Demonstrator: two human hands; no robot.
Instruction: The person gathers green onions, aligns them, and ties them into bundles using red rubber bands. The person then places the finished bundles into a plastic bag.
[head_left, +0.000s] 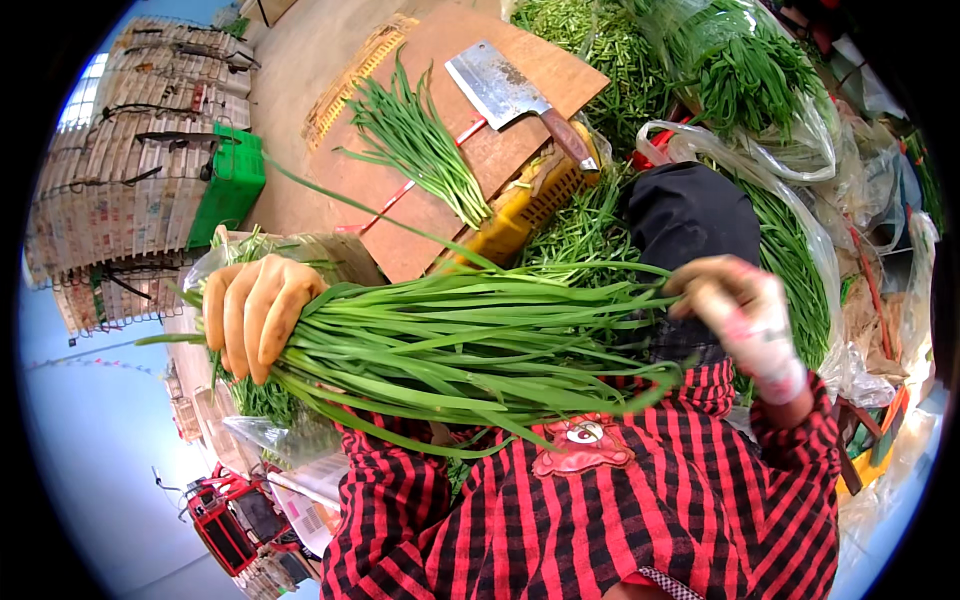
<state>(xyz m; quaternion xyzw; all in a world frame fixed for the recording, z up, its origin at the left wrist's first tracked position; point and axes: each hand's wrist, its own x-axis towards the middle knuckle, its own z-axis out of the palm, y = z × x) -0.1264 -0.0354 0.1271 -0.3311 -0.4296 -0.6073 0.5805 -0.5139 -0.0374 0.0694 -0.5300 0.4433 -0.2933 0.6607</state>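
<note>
My left hand (259, 315), in a tan rubber glove, is closed around a large bunch of green Chinese chives (465, 345). The bunch lies sideways across my front, its leaf tips fanned out to the right. My right hand (731, 311), in a stained glove with a white cuff, is blurred at those tips; whether its fingers pinch a blade is unclear. Beyond the bunch, a smaller bunch of chives (427, 150) lies on a wooden board (397, 259), across a red strip (386, 202). A cleaver (502, 82) with a wooden handle rests on the board.
The board sits on a yellow plastic crate (506, 225). Cut chive pieces (622, 75) are heaped behind it. Plastic bags of chives (787, 240) stand at the right. Stacked crates (135, 172) and a green crate (236, 176) are at the far left. A red vehicle (232, 517) stands lower left.
</note>
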